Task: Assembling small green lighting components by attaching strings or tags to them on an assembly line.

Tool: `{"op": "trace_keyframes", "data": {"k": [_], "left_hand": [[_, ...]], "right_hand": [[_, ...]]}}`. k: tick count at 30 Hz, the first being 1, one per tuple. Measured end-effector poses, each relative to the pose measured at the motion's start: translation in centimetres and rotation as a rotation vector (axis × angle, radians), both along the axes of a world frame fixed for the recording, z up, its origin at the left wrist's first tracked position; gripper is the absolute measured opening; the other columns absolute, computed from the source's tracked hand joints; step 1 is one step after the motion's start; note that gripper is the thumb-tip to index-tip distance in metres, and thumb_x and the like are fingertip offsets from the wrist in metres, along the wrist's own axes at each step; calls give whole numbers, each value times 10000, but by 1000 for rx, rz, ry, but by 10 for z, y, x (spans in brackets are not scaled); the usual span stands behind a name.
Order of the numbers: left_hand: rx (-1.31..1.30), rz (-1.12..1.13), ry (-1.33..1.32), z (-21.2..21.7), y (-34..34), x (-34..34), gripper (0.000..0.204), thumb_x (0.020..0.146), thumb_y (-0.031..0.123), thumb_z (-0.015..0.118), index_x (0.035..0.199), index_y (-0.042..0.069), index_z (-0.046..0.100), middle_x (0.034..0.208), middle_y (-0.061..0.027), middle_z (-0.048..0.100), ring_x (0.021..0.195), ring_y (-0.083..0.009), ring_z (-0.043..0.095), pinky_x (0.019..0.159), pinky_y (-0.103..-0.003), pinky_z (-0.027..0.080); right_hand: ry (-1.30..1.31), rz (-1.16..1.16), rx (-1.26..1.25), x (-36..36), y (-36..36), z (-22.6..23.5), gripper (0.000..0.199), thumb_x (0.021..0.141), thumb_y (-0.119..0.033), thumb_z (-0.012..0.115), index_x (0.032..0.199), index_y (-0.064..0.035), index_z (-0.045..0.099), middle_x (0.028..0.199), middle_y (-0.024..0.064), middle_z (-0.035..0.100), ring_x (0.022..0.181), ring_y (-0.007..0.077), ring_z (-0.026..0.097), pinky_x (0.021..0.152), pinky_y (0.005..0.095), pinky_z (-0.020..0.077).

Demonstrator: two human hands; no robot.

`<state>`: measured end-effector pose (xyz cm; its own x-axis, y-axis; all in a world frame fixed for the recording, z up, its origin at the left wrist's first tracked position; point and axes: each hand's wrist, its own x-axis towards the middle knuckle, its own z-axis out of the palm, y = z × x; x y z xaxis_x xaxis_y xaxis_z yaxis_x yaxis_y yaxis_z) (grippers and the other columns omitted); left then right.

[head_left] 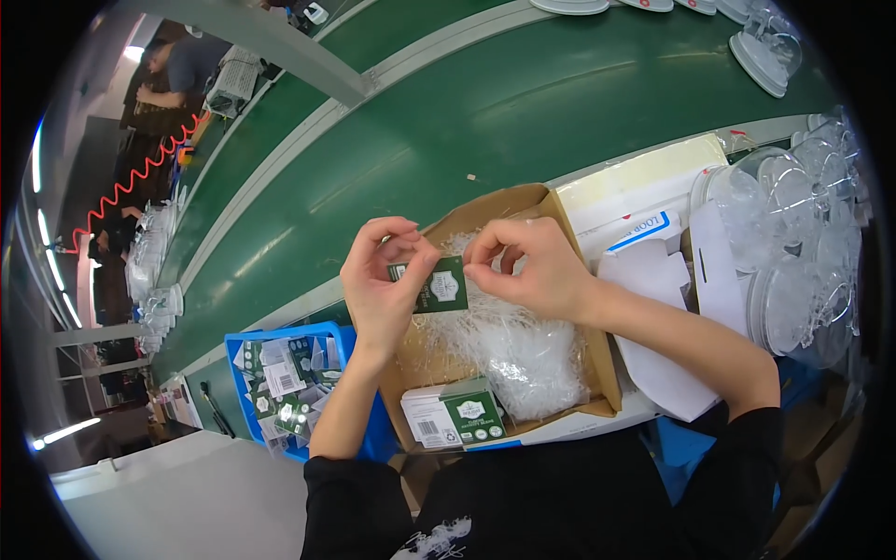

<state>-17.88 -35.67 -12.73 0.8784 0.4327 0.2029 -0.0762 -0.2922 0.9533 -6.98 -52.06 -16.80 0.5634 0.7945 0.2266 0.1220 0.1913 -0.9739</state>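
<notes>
Over an open cardboard box [537, 201], my left hand [383, 275] pinches a small dark green printed card [441, 287] with a white label shape on it. My right hand [527, 266] is closed in a pinch at the card's right edge; whether its fingertips grip the card or some thin clear strand is too fine to see. Beneath both hands lies a heap of thin clear plastic strands [532, 359]. A stack of green and white cards [453, 417] rests in the box's near left corner.
Left of the box, a blue bin [341, 359] holds many such cards. Clear round plastic containers [784, 243] are piled at the right beside white paper pieces [653, 345]. Beyond runs a green conveyor belt [411, 159]. Another person [182, 70] works at the far left.
</notes>
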Motion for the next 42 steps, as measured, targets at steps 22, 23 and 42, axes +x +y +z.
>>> {"op": "trace_keyframes", "data": {"k": [22,23,42], "left_hand": [[296,-121,322,-4,-18,-3,154,840,51,613,947,-47,667,691,-37,651,626,-38,545,558,-205,439],[314,-131,325,-8,-16,-3,171,836,66,619,969,-29,672,727,-76,673,638,-75,589,562,-225,463],[343,-83,123,-15,-16,-19,183,888,59,584,1009,-71,627,772,-96,649,703,-124,611,616,-270,491]], "right_hand": [[-167,-195,-27,-7,0,-2,113,803,-100,697,840,-33,614,759,48,651,678,139,630,533,251,461],[-169,-192,-23,-6,0,-1,113,803,-100,697,840,-33,614,759,48,651,678,139,630,533,251,461],[-381,-216,43,-19,7,2,148,843,-177,641,849,-54,560,899,88,548,802,270,584,674,352,484]]}}
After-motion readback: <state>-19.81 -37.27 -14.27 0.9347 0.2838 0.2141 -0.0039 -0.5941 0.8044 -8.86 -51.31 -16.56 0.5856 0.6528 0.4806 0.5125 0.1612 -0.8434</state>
